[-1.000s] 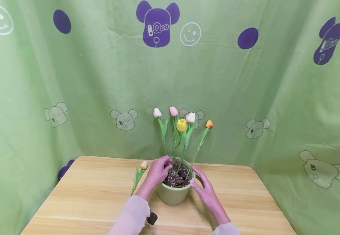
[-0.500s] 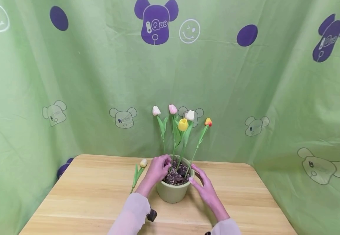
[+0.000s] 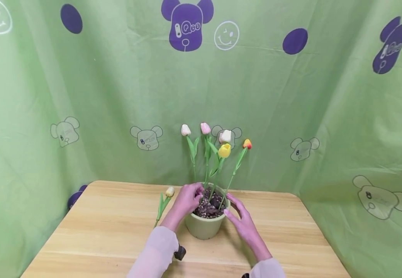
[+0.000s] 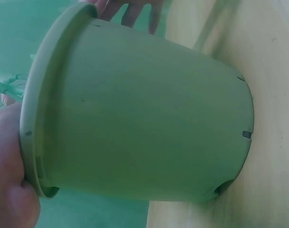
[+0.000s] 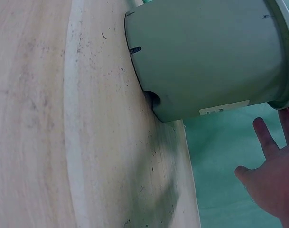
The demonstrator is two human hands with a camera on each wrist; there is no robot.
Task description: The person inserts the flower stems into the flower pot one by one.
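A pale green flowerpot point(image 3: 203, 228) of dark, pebbly soil stands on the table, and several tulips rise from it. Among them are a yellow tulip point(image 3: 224, 150), a pink tulip point(image 3: 205, 128) and a red-and-yellow tulip point(image 3: 247, 144). My left hand point(image 3: 187, 199) reaches over the pot's left rim, thumb and fingers pinching a tulip stem low above the soil; the fingertips partly hide the grip. On the right side, my right hand point(image 3: 240, 218) rests its extended fingers and thumb against the rim. The left wrist view shows the pot wall point(image 4: 149, 114) close up.
A loose cream tulip point(image 3: 169, 192) lies on the wooden table point(image 3: 110, 224) left of my left forearm, which overlaps its stem. A green printed curtain point(image 3: 117, 77) hangs behind and along both sides. Dark specks dot the tabletop in the right wrist view.
The yellow tulip's head has swung right, now just below the white bloom, and its leaf has turned. Both hands have kept their places at the pot. The head view has shifted slightly.
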